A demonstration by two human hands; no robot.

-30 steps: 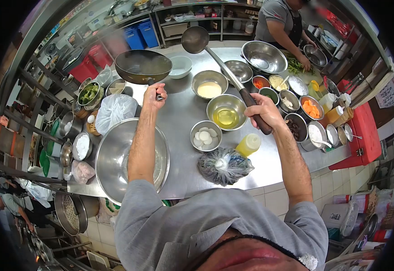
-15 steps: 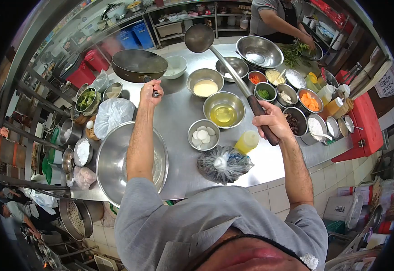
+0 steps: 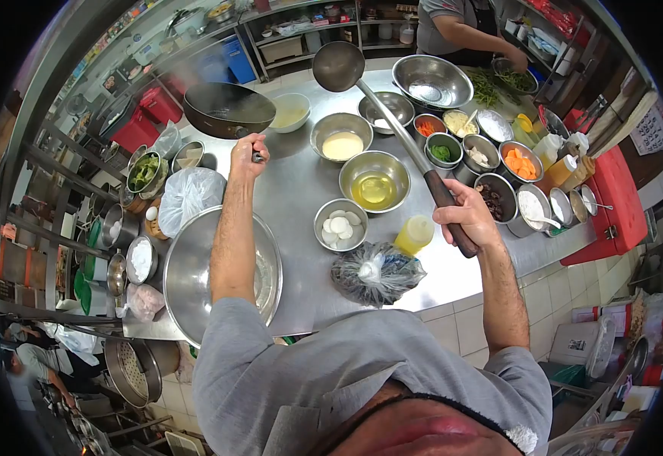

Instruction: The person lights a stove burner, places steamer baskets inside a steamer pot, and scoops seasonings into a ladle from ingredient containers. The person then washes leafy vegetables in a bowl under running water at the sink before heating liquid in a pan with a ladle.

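Observation:
My left hand (image 3: pixel 248 154) is closed around the handle of a dark frying pan (image 3: pixel 225 114), which hangs tilted over the far left of the table with steam above it. Right beside the pan's edge stands a white bowl (image 3: pixel 291 112) with pale yellowish contents. In my right hand (image 3: pixel 469 214) is the dark grip of a long ladle (image 3: pixel 340 67); its bowl is raised above the table's far side. Below the ladle are a steel bowl of pale yellow liquid (image 3: pixel 343 144) and another of clear yellow liquid (image 3: pixel 375 188).
Several small containers of cut vegetables (image 3: pixel 520 161) line the right side. A squeeze bottle (image 3: pixel 415 234), a tied plastic bag (image 3: pixel 377 275) and a bowl of white slices (image 3: pixel 340 225) stand near me. A large steel bowl (image 3: pixel 267 262) sits left. A co-worker (image 3: pixel 460 30) handles greens across the table.
The white bowl beside the pan looked whitish earlier and now looks yellowish inside. The pan and ladle have shifted only slightly. The co-worker's hand has moved over the bowl of greens.

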